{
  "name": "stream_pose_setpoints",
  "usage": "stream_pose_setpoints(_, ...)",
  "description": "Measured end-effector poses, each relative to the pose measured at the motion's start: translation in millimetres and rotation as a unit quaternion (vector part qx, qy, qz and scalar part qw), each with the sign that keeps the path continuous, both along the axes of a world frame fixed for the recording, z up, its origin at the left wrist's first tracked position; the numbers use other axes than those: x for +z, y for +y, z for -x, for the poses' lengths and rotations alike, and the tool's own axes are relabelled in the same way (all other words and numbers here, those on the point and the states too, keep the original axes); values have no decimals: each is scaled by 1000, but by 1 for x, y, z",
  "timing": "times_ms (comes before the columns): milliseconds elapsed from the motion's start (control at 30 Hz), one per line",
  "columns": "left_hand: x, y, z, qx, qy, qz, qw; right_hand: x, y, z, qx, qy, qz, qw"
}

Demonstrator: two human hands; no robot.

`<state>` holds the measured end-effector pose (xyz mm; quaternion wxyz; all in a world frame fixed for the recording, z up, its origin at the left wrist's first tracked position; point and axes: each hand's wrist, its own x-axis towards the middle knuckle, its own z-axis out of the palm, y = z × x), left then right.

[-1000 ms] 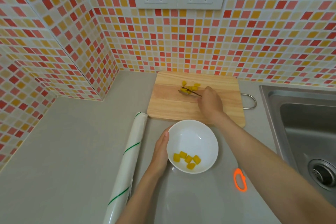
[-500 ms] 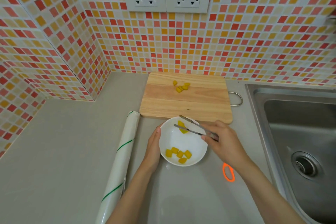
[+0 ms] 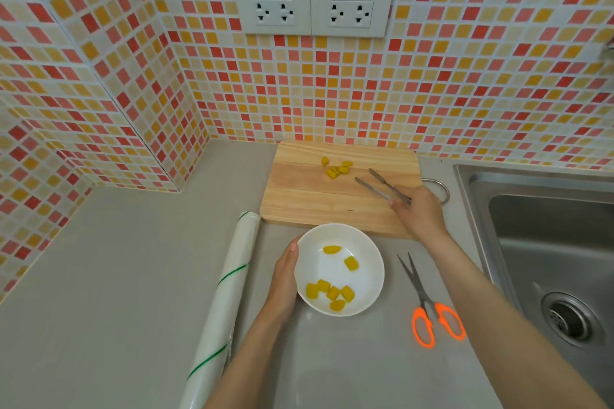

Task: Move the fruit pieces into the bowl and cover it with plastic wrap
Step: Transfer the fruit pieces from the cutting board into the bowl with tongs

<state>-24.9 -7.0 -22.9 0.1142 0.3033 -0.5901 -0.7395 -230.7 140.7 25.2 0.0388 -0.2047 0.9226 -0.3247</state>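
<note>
A white bowl [image 3: 339, 232] sits on the grey counter and holds several yellow fruit pieces [image 3: 329, 292]. My left hand [image 3: 285, 279] rests flat against the bowl's left side. Behind it lies a wooden cutting board [image 3: 299, 199] with a small cluster of yellow fruit pieces [image 3: 336, 169] near its far edge. My right hand [image 3: 418, 212] hovers over the board's right part and grips metal tongs [image 3: 378, 184]. Their tips are apart and empty, just right of the cluster. A roll of plastic wrap [image 3: 226, 302] with green stripes lies left of the bowl.
Orange-handled scissors [image 3: 428, 312] lie on the counter right of the bowl. A steel sink [image 3: 551, 242] fills the right side. Tiled walls close off the back and left, with two power sockets [image 3: 312, 12] above the board.
My right hand dropped a piece into the bowl and has moved the empty tongs back over the board toward the remaining fruit. The left hand has stayed on the bowl.
</note>
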Motion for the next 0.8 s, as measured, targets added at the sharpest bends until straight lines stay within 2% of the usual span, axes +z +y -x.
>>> stream_pose_setpoints(167, 4, 1, -2, -5, 9, 0, 1000, -9, -40, 26, 45, -41, -53, 997)
stream_pose_setpoints(367, 2, 1, -2, -9, 1, 16, 1000, -14, -65, 28, 82, -36, -65, 994)
stream_pose_setpoints(800, 3, 1, -3, -13, 1, 34, 999, 7, -30, -1, 66, 31, -25, 997)
